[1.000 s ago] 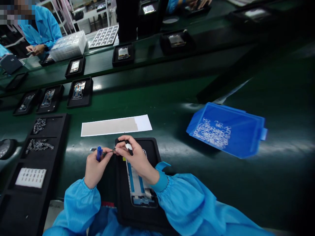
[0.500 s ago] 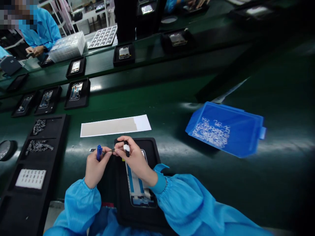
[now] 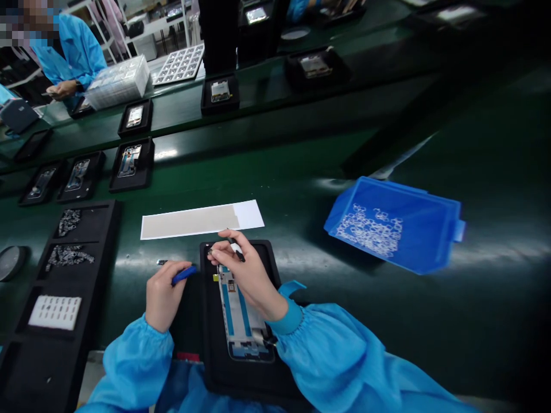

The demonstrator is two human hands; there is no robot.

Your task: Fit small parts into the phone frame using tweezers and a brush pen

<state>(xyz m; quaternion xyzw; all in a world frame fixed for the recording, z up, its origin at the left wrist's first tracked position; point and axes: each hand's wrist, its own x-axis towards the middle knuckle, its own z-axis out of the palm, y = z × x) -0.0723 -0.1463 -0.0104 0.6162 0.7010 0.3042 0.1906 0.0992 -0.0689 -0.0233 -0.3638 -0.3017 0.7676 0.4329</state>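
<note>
My left hand [image 3: 162,293] is closed around a blue pen-shaped tool [image 3: 184,274], left of the black tray [image 3: 224,378]. Over the tray's top, my right hand [image 3: 247,272] pinches a tiny dark part [image 3: 210,252] in its fingertips; its exact kind is too small to tell. A black-and-white stick-like tool [image 3: 236,248] is tucked between the same hand's fingers. Beneath that hand a phone frame [image 3: 236,321] with blue strips lies in the tray, its upper right side covered by the hand. A small metallic piece [image 3: 162,262] rests on the bench beyond my left hand.
Left is a black compartment tray [image 3: 97,252] with small dark parts and a white block [image 3: 55,312]. A white strip [image 3: 193,221] lies ahead. At right sits a blue bin [image 3: 426,235] with white rings. Phone trays [image 3: 131,163] line the far side; a co-worker [image 3: 80,51] is behind.
My hands have moved apart from their fingertip contact. The right went slightly right and up with the tiny part; the blue tool in my left hand tipped from upright to slanting right.
</note>
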